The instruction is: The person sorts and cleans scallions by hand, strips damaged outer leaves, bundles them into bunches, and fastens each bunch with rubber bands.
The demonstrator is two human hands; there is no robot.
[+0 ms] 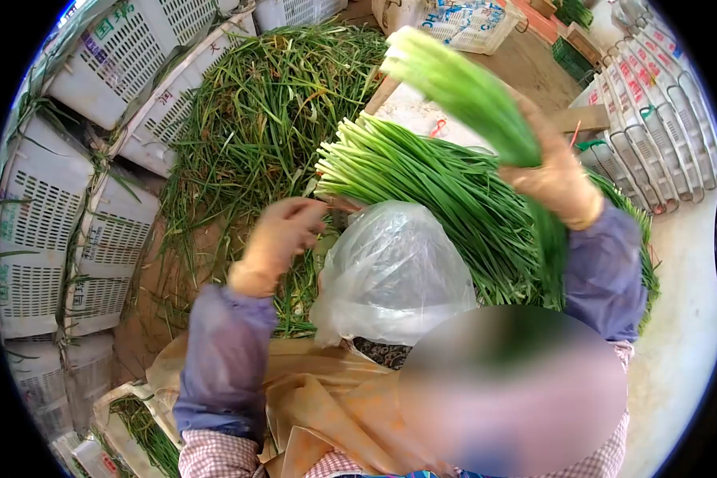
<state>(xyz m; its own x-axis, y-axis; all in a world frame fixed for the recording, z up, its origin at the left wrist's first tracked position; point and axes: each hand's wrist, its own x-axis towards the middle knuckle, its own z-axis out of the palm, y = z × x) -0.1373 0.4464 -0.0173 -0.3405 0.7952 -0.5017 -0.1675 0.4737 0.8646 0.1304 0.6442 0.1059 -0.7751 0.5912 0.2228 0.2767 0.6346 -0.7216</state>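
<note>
My right hand (556,169), in a tan glove, grips a bundle of green stalks (462,92) with pale ends pointing up and left. The bundle is held above a large pile of long green stalks (446,191), whose pale ends face left. My left hand (283,235), also gloved and blurred by motion, is left of the pile's pale ends; its fingers are curled, and whatever they may hold cannot be made out. Clear plastic (398,267) covers a rounded shape between my arms, just below the pile.
A heap of loose, tangled leaves (279,103) lies at the upper left. White perforated crates (44,207) line the left side. Stacked white crates (645,119) stand at the right. A blurred oval patch (518,390) hides part of the lower view.
</note>
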